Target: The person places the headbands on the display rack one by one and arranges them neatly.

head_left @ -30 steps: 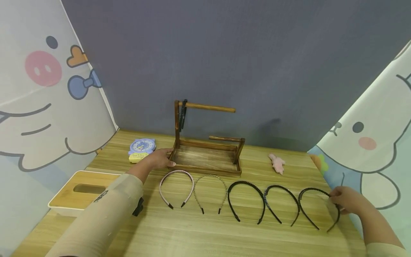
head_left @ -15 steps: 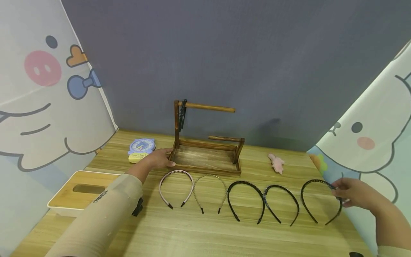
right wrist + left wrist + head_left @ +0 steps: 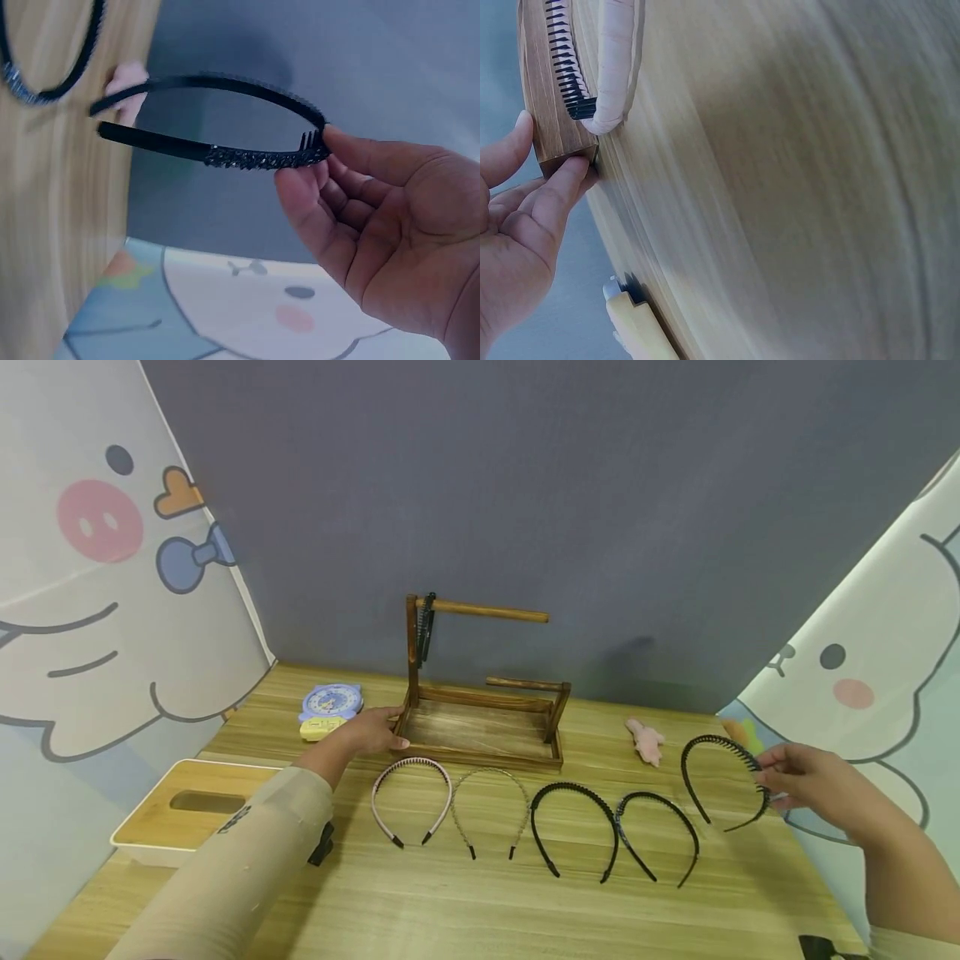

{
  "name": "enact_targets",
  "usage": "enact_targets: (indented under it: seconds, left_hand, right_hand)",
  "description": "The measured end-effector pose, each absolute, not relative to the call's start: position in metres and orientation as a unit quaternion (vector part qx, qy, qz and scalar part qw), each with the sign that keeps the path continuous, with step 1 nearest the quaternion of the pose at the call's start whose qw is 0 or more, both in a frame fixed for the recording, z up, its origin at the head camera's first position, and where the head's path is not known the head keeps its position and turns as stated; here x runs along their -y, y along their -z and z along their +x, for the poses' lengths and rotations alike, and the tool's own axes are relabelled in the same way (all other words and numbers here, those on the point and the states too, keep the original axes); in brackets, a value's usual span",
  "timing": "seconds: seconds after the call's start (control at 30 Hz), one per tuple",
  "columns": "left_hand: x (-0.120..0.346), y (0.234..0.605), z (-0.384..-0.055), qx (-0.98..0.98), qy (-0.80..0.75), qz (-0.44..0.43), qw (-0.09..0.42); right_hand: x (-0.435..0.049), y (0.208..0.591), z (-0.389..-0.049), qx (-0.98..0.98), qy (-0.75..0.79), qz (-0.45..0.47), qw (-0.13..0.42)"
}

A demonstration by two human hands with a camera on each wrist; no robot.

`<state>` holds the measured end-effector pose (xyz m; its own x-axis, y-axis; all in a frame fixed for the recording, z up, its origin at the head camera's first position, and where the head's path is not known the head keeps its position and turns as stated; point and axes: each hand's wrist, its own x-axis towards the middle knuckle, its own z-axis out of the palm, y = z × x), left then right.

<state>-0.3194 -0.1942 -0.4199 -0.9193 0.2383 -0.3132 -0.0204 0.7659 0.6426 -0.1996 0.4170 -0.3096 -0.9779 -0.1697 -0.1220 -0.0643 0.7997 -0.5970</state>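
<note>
My right hand [image 3: 813,785] pinches a black toothed headband [image 3: 722,740] between thumb and fingers, raised above the table's right side. In the right wrist view, dark glittering beads cover the band [image 3: 255,159] near the fingertips. My left hand [image 3: 375,731] grips the left end of a wooden rack [image 3: 480,727], thumb and fingers on either side of its edge. A dark headband [image 3: 426,631] hangs on the rack's upper bar, beside the post. In front lie a pink headband [image 3: 413,760], a thin beaded one [image 3: 491,769], a thick black one [image 3: 576,787] and a blue-black one [image 3: 652,795].
Left of the rack sits a blue clock [image 3: 332,700] with a yellow base. A tissue box [image 3: 150,806] with a wooden lid stands nearer, partly behind my left sleeve. A small pink figure [image 3: 647,743] lies right of the rack. Printed cloths flank both sides.
My right hand has lifted the rightmost headband off the table, moving it up and away from the row. The left hand keeps its grip on the rack.
</note>
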Motion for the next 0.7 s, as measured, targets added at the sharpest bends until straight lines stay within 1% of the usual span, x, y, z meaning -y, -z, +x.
enact_targets:
  seconds: [0.2, 0.53, 0.7]
  left_hand:
    - [0.194, 0.42, -0.32, -0.924, -0.327, 0.061, 0.19]
    - [0.195, 0.423, -0.321, -0.922, -0.333, 0.061, 0.19]
    - [0.195, 0.422, -0.322, -0.923, -0.331, 0.059, 0.189]
  right_hand:
    - [-0.401, 0.302, -0.202, -0.923, 0.37, -0.088, 0.051]
    - [-0.362, 0.297, -0.219, -0.895, 0.427, -0.123, -0.026]
    - [-0.345, 0.296, -0.234, -0.856, 0.492, -0.152, -0.042]
